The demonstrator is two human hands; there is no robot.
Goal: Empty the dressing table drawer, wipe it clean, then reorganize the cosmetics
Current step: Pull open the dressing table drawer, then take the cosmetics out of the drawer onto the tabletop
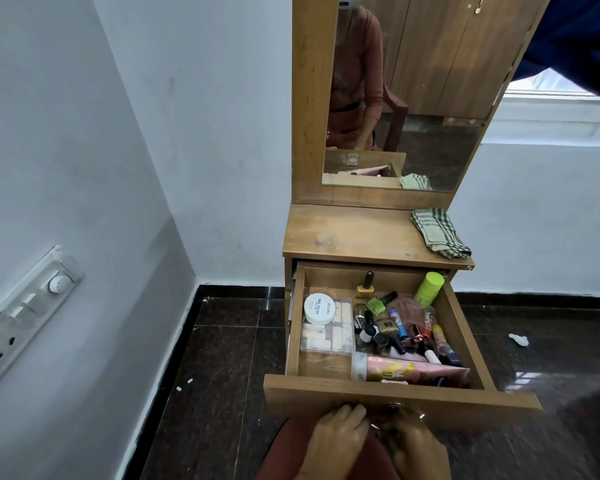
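Looking down on a wooden dressing table (pixel 313 98) whose drawer (pixel 326 389) is pulled well out toward the person, crowded with cosmetics (pixel 392 327). Both hands are at its front panel. The left hand (pixel 340 431) curls its fingers against the panel just left of the metal handle (pixel 394 407). The right hand (pixel 414 441) is blurred just below the handle. Whether either truly grips cannot be told. The drawer's long axis runs from the table toward the viewer, front panel nearest. A pink tube (pixel 416 370) lies crosswise along the front wall, cap to the left. A white jar (pixel 318 309) rests on a clear box (pixel 328 336) at the left. A checked cloth (pixel 439 233) lies on the worktop (pixel 354 233). Emptying probably goes best by lifting the small nail polish bottles (pixel 365 287) out first, one at a time, then the flat pieces
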